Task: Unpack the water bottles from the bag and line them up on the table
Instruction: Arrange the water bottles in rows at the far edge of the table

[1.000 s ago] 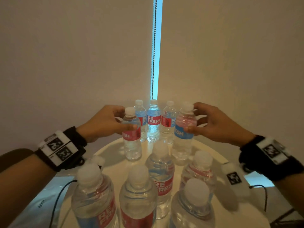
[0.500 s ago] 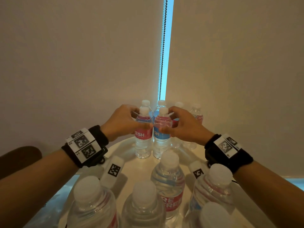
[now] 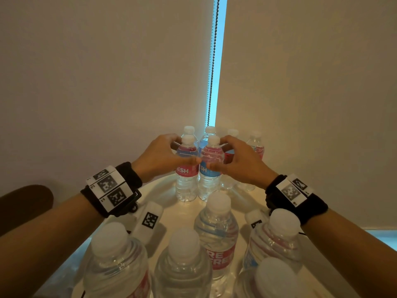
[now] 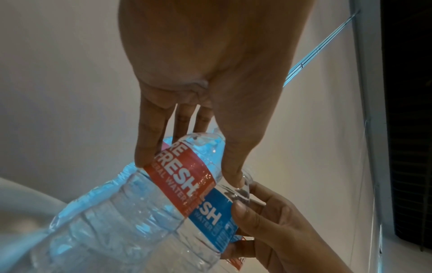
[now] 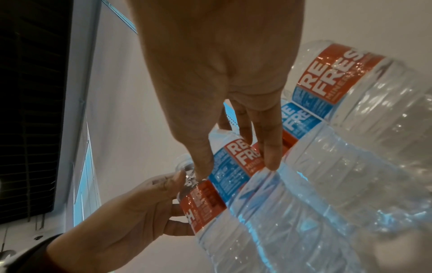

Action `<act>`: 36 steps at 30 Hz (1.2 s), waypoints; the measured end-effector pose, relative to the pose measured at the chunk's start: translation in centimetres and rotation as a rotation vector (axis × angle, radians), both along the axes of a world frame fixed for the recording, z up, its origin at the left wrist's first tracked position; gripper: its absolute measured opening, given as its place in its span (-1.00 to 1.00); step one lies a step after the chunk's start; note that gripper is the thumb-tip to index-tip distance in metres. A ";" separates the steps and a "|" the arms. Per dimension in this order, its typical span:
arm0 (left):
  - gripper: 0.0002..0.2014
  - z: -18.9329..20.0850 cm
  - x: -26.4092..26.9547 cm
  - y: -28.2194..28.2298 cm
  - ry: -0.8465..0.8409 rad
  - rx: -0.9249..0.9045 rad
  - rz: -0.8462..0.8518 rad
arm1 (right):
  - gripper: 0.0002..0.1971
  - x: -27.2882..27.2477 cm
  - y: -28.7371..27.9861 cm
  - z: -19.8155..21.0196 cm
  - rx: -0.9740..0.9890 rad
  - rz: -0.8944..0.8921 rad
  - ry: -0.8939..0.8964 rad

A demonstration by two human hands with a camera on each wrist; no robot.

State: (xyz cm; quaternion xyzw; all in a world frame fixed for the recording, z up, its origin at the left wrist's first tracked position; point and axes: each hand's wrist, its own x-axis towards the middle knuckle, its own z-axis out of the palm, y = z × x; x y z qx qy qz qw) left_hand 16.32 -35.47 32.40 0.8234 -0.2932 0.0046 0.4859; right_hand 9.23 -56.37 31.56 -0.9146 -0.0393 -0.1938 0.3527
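Left hand (image 3: 159, 159) wrapped round red bottle (image 3: 186, 168), right hand (image 3: 238, 163) round blue bottle (image 3: 210, 168); best pressed together upright, then released gently

Nearest bottles (image 3: 116, 263) blurred and cut off by the head view's lower edge. Back-row bottles (image 3: 255, 145) partly hidden behind the right hand (image 3: 240, 166). Bottle (image 5: 304, 212) base smeared and cropped in the right wrist view. Small label print unreadable.
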 end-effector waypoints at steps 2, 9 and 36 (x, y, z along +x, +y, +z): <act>-0.42 -0.2 -0.1 0.3 -0.008 0.002 0.003 | -0.36 -0.1 -0.1 -0.1 0.009 -0.007 0.007; -0.25 0.6 -1.1 3.6 -0.025 0.009 0.076 | -0.47 -2.6 -1.5 1.5 0.072 -0.031 0.001; -0.40 0.8 -13.0 14.5 -0.158 0.049 -0.336 | -0.20 -20.7 -1.3 0.0 0.088 0.323 0.047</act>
